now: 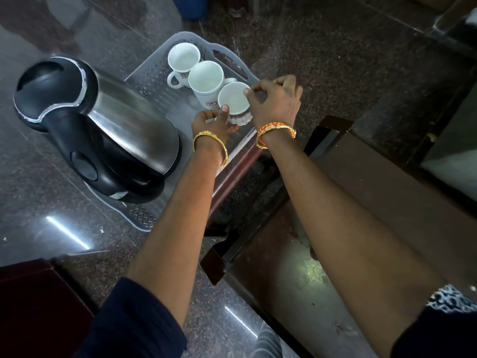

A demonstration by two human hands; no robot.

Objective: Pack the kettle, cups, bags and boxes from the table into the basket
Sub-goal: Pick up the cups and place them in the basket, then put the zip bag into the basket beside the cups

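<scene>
A grey perforated plastic basket [152,73] sits on the floor. A steel kettle with a black lid and handle [103,130] stands inside it at the left. Two white cups stand at its far end, one [183,58] tilted and one [205,77] upright. A third white cup [233,98] is held over the basket's near right side. My left hand [214,122] grips that cup's near side with the thumb on its rim. My right hand [273,99] pinches its right rim. No bags or boxes are in view.
A dark wooden table [374,182] stands to the right of the basket, its corner close to my right wrist. Polished dark granite floor [335,60] surrounds the basket. A blue container [191,6] stands at the far top.
</scene>
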